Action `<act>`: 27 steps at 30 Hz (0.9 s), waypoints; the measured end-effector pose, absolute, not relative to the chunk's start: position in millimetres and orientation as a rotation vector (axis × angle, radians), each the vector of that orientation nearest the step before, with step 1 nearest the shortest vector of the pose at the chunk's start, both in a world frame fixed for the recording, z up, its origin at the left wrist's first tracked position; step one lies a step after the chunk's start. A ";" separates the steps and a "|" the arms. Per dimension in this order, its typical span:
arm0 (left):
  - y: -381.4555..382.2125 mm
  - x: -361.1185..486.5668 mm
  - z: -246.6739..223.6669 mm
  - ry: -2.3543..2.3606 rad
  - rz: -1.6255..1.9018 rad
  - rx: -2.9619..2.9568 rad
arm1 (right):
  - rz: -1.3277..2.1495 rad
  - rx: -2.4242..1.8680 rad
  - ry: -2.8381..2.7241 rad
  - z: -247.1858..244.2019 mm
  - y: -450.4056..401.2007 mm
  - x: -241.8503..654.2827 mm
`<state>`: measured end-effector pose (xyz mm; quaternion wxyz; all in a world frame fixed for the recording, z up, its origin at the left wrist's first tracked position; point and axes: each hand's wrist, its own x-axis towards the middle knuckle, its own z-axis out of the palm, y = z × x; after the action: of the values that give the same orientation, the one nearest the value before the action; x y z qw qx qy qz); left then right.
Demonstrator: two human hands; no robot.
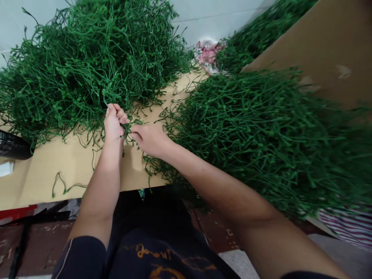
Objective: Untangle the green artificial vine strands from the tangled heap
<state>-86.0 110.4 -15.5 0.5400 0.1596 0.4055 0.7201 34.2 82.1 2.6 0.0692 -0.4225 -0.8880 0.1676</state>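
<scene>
My left hand (114, 122) is closed round thin green plastic stems (127, 127) that have small bud-like tips. Close to its right, my right hand (151, 138) pinches the other end of these stems with thumb and fingers. How many stems lie between the hands I cannot tell. Just beyond my left hand rises a big tangled heap of the same stems (101, 58). A second heap of stems (247, 128) spreads out to the right, partly behind my right forearm. Both hands are above the cardboard (133, 166) that covers the table.
A loose stem (65, 190) lies near the cardboard's front edge. At the far left a dark cylinder (14, 145) rests by a white paper piece (6, 169). Pink and white cloth (208, 54) sits against the wall, and a large cardboard sheet (325, 50) leans at the upper right.
</scene>
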 end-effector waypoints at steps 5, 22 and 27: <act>111.7 -88.1 -19.0 0.967 1.731 0.412 | 0.689 -1.075 -2.694 4.6 71.2 41.8; 105.5 -93.3 -11.3 0.842 1.796 0.382 | -0.373 -1.347 -2.515 59.4 71.1 178.5; 106.7 -85.5 -14.9 0.859 1.796 0.361 | 0.238 -1.284 -2.645 20.5 75.7 82.1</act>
<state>-85.5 106.7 -14.9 0.5305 0.1514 0.3601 0.7523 82.1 75.7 20.5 0.0957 -0.4332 -0.8926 0.0804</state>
